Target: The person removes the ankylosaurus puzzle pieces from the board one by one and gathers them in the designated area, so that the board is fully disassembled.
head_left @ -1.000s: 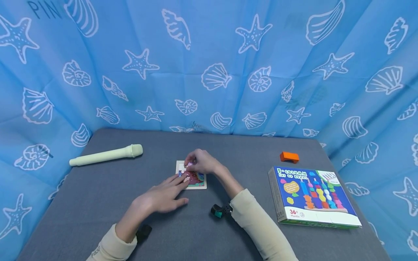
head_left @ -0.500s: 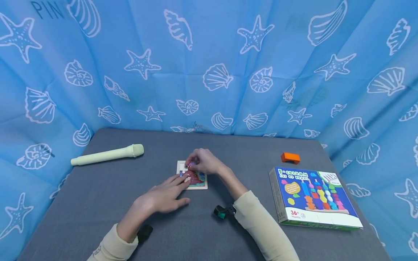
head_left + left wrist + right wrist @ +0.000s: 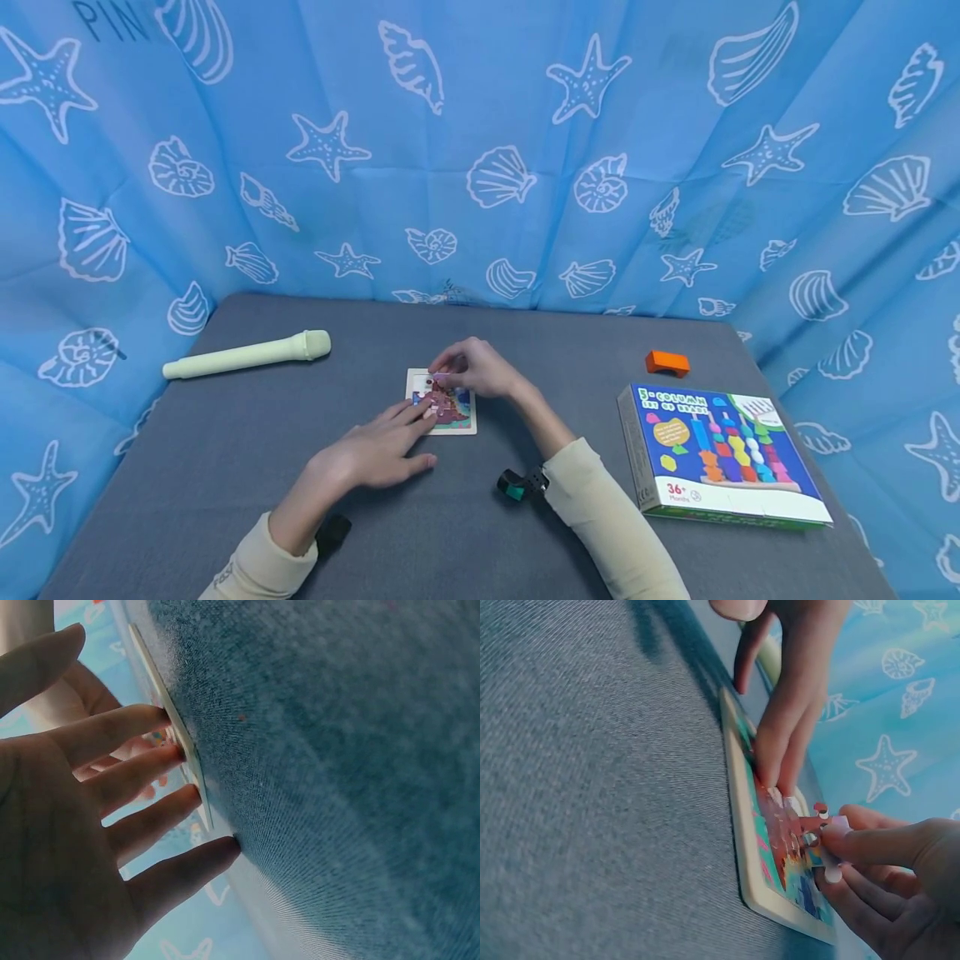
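Observation:
A small jigsaw puzzle in a pale tray frame (image 3: 457, 432) lies in the middle of the table. My left hand (image 3: 378, 450) has its fingers stretched out, with fingertips resting on the puzzle's left part. In the left wrist view, the spread fingers of the left hand (image 3: 112, 787) reach to the tray's edge. My right hand (image 3: 483, 371) pinches a puzzle piece (image 3: 829, 859) between thumb and fingers at the puzzle's far side. That piece stands tilted over the picture in the right wrist view. The fingers hide part of the puzzle.
To the left lies a pale green toy microphone (image 3: 247, 357). An orange arch-shaped block (image 3: 666, 362) sits at the right, behind a boxed bead set (image 3: 727, 454). A blue curtain (image 3: 480, 167) with shell prints hangs beyond the grey table (image 3: 420, 542).
My right hand has shifted slightly to the right and lifted a little with the piece, uncovering more of the puzzle. The left hand stays in place on it.

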`<action>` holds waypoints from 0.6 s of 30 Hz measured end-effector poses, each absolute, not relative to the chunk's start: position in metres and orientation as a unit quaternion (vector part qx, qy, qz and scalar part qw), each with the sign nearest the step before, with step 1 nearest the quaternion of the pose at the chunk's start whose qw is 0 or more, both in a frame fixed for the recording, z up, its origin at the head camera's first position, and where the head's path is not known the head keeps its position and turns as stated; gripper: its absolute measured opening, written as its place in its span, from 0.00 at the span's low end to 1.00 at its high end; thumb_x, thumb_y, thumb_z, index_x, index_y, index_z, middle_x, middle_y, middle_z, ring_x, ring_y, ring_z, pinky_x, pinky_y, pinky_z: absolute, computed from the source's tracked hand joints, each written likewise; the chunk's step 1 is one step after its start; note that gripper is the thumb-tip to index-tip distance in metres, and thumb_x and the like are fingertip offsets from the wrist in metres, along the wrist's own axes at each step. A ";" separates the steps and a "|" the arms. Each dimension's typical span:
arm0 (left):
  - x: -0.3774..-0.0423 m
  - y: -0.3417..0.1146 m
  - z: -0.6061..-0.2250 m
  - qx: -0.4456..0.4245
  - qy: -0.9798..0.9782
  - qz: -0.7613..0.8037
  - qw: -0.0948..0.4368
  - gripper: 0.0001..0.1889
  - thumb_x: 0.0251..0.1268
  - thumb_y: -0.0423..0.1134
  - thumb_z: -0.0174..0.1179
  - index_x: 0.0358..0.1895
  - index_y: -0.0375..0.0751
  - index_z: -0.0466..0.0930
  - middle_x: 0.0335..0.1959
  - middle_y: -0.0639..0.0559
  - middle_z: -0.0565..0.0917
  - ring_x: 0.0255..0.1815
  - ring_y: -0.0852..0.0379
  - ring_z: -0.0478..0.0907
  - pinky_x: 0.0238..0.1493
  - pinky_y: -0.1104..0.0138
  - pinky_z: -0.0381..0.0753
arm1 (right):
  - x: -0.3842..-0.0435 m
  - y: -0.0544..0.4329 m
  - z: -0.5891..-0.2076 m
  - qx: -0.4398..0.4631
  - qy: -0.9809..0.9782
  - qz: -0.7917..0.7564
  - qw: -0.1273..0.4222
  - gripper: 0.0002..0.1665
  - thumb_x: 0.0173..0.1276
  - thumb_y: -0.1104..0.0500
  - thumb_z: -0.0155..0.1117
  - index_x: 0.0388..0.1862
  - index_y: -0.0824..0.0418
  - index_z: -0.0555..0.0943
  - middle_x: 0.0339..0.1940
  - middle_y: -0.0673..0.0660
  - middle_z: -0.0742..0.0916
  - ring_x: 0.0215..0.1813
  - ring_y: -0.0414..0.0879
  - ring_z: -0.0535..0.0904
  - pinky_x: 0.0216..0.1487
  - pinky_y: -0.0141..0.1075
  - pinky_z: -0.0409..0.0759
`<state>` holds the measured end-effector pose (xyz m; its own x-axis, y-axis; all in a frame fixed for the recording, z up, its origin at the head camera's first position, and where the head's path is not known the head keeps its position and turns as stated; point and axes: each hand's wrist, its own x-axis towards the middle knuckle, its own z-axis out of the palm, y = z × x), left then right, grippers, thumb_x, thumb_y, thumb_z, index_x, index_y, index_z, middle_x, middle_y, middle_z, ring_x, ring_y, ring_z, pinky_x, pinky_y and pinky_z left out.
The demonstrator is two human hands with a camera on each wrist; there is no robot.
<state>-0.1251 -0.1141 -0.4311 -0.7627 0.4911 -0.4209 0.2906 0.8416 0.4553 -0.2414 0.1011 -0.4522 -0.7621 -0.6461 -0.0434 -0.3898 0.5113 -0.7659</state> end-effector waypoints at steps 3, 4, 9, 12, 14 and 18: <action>-0.125 -0.113 -0.431 0.221 0.920 0.187 0.266 0.37 0.84 0.56 0.57 0.87 0.46 0.61 0.93 0.51 0.51 0.94 0.39 0.46 0.78 0.23 0.62 | -0.242 0.099 -0.451 -0.303 0.858 -0.380 0.165 0.10 0.77 0.64 0.71 0.53 0.64 0.92 0.48 0.61 0.95 0.40 0.45 0.91 0.38 0.27 0.82; -0.124 -0.113 -0.431 0.225 0.919 0.184 0.265 0.37 0.85 0.56 0.57 0.88 0.45 0.60 0.93 0.51 0.51 0.94 0.39 0.45 0.78 0.24 0.62 | -0.242 0.098 -0.451 -0.303 0.860 -0.376 0.165 0.10 0.77 0.64 0.71 0.53 0.63 0.92 0.47 0.61 0.95 0.37 0.43 0.90 0.37 0.26 0.81; -0.124 -0.110 -0.431 0.223 0.921 0.182 0.262 0.38 0.84 0.56 0.57 0.88 0.45 0.59 0.92 0.52 0.54 0.94 0.38 0.45 0.79 0.25 0.62 | -0.243 0.096 -0.451 -0.301 0.867 -0.364 0.162 0.08 0.77 0.63 0.72 0.51 0.62 0.92 0.45 0.59 0.95 0.35 0.36 0.85 0.38 0.27 0.81; -0.123 -0.109 -0.431 0.215 0.924 0.181 0.260 0.38 0.83 0.57 0.58 0.87 0.46 0.61 0.92 0.53 0.56 0.93 0.39 0.46 0.78 0.25 0.63 | -0.245 0.097 -0.451 -0.301 0.863 -0.371 0.166 0.08 0.77 0.63 0.71 0.51 0.62 0.92 0.46 0.59 0.94 0.39 0.38 0.88 0.42 0.28 0.84; -0.123 -0.109 -0.431 0.213 0.925 0.180 0.259 0.38 0.83 0.57 0.58 0.87 0.46 0.62 0.92 0.53 0.56 0.93 0.40 0.47 0.78 0.24 0.63 | -0.246 0.098 -0.452 -0.299 0.856 -0.385 0.172 0.08 0.77 0.64 0.70 0.51 0.63 0.91 0.47 0.60 0.94 0.41 0.40 0.90 0.43 0.29 0.86; -0.123 -0.109 -0.430 0.213 0.924 0.183 0.258 0.38 0.82 0.57 0.59 0.86 0.45 0.63 0.91 0.52 0.57 0.93 0.40 0.47 0.77 0.24 0.63 | -0.248 0.104 -0.454 -0.293 0.838 -0.423 0.182 0.10 0.77 0.65 0.70 0.53 0.65 0.90 0.50 0.62 0.93 0.46 0.45 0.92 0.46 0.31 0.88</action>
